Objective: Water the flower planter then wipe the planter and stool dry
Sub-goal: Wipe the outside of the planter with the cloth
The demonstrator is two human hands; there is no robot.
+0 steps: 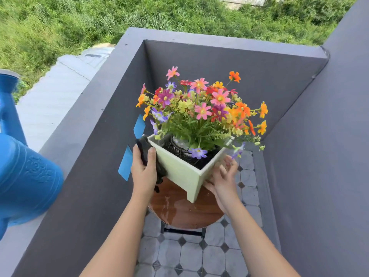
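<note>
A pale green square planter full of colourful flowers stands on a round wooden stool. Water glistens on the stool's top. My left hand grips a dark cloth and presses it against the planter's left wall. My right hand rests against the planter's right side with its fingers spread, holding nothing. A blue watering can sits on top of the grey wall at the far left.
Dark grey balcony walls enclose the corner on three sides, close around the stool. Blue tape strips stick to the left wall. The floor is grey tile. Beyond the wall lie a corrugated roof and green growth far below.
</note>
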